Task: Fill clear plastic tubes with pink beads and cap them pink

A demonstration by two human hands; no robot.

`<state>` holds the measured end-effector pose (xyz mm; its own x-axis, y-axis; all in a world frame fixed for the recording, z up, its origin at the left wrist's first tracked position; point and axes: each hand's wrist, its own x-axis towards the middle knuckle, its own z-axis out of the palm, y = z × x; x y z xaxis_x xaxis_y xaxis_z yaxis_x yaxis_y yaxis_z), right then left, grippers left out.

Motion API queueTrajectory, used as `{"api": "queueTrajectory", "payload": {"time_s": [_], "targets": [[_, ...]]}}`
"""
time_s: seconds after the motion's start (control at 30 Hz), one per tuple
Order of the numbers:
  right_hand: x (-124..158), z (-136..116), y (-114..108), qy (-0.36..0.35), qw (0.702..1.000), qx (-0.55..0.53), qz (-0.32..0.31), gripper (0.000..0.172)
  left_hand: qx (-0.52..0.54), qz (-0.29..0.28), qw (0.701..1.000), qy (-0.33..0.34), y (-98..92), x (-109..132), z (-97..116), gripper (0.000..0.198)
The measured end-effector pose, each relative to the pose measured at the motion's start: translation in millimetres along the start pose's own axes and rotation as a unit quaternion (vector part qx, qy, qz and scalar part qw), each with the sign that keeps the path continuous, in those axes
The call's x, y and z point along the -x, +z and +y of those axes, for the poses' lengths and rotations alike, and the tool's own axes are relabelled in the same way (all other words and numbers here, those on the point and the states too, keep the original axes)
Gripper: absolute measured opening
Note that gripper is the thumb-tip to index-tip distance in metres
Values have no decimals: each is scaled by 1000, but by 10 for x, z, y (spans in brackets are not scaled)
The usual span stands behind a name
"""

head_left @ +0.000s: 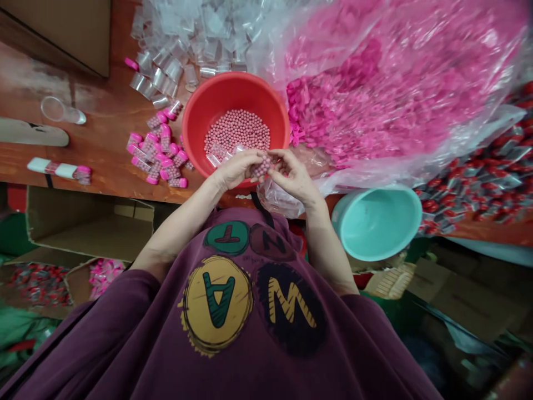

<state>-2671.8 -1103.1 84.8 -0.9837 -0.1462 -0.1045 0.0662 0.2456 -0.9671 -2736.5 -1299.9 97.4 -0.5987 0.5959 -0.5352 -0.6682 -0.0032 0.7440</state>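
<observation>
Over the near rim of a red bowl (194, 111), my left hand (238, 168) grips a small clear jar (262, 166) full of pink beads. My right hand (295, 175) is close against the jar's right side. Its fingertips are bent together, and what they pinch is too small to make out. Loose pink beads (239, 130) cover the bottom of the bowl. A few clear jars (219, 153) lie among them at the near side, partly behind my left hand.
Left of the bowl lie filled jars with pink caps (160, 153); clear empty jars (166, 72) are heaped behind. A plastic bag of pink pieces (375, 111) spreads right. A turquoise basin (378, 222) sits at the table edge, near red-capped items (478, 183). Cardboard boxes (91, 222) stand below.
</observation>
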Motion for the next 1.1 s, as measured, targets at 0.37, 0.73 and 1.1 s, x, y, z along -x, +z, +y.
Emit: {"api": "queueTrajectory", "payload": {"time_s": [0.37, 0.73, 1.1], "targets": [[-165, 108, 956, 11, 993, -114, 22, 32, -44, 129, 990, 30, -591, 212, -169, 25], [217, 1265, 56, 307, 894, 207, 252, 18, -7, 179, 984, 15, -596, 283, -326, 16], [342, 1272, -19, 242, 916, -2, 321, 65, 61, 112, 992, 19, -315, 360, -307, 34]]}}
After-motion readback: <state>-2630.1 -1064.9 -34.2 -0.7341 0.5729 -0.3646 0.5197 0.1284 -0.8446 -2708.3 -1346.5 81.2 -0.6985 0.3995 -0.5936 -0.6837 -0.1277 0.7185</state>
